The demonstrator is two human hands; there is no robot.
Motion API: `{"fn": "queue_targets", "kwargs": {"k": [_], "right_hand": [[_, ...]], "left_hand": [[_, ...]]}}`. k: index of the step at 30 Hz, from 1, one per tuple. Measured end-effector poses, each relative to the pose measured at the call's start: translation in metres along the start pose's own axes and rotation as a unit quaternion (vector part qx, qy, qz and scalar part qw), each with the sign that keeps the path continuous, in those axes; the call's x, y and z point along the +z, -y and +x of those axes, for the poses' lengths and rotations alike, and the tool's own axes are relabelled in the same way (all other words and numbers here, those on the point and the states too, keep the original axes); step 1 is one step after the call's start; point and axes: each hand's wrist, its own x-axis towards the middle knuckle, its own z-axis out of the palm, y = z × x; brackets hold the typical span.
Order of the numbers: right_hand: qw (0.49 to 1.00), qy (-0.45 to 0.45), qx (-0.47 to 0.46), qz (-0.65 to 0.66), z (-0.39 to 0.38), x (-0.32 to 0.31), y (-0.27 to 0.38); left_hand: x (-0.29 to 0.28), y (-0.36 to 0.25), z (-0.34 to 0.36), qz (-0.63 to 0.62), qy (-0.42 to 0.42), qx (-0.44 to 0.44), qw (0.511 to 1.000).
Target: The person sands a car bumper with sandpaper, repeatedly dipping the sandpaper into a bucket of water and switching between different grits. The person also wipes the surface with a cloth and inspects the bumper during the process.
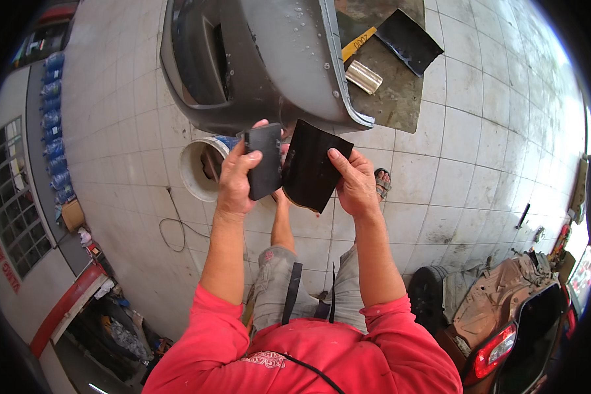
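My left hand (233, 177) grips a dark grey sanding block (265, 164), with the thumb across its near face. Beside it, my right hand (357, 180) pinches a black sheet of sandpaper (310, 167) by its right edge, thumb on top. Sheet and block hang close together in front of me; whether their edges touch I cannot tell. Just beyond both hands lies a grey car bumper (289, 72), with water drops on its surface. A white bucket (192, 172) stands on the floor below my left hand, something dark inside it.
Right of the bumper, a dark board (400, 105) carries a black curved sheet (410, 43), a yellow strip (359, 44) and a shiny cylinder (364, 77). A thin cable (171, 220) curls on the tiles. Car body parts (499, 302) and a tail light (496, 351) sit at lower right.
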Motion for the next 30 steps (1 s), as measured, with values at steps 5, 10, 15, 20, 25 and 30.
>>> {"fn": "queue_targets", "kwargs": {"k": [5, 10, 15, 20, 25, 30], "right_hand": [[0.997, 0.051, 0.056, 0.015, -0.016, 0.009, 0.017], [0.969, -0.014, -0.032, -0.246, -0.011, 0.023, 0.007], [0.906, -0.067, -0.104, -0.404, -0.016, 0.034, 0.008], [0.998, 0.015, 0.059, 0.018, -0.023, 0.041, 0.005], [0.945, -0.015, -0.111, -0.306, -0.017, 0.026, -0.016], [0.782, -0.173, -0.245, -0.546, -0.018, 0.039, -0.007]], "left_hand": [[-0.032, 0.011, 0.0, -0.021, 0.04, -0.06, 0.997], [0.004, 0.045, -0.002, -0.074, 0.111, -0.081, 0.988], [0.005, 0.063, 0.001, 0.059, 0.131, -0.014, 0.99], [0.004, 0.086, 0.006, -0.198, 0.052, -0.119, 0.972], [-0.002, 0.116, 0.004, -0.111, 0.106, -0.078, 0.985], [0.026, 0.09, -0.007, -0.156, 0.085, -0.05, 0.983]]}}
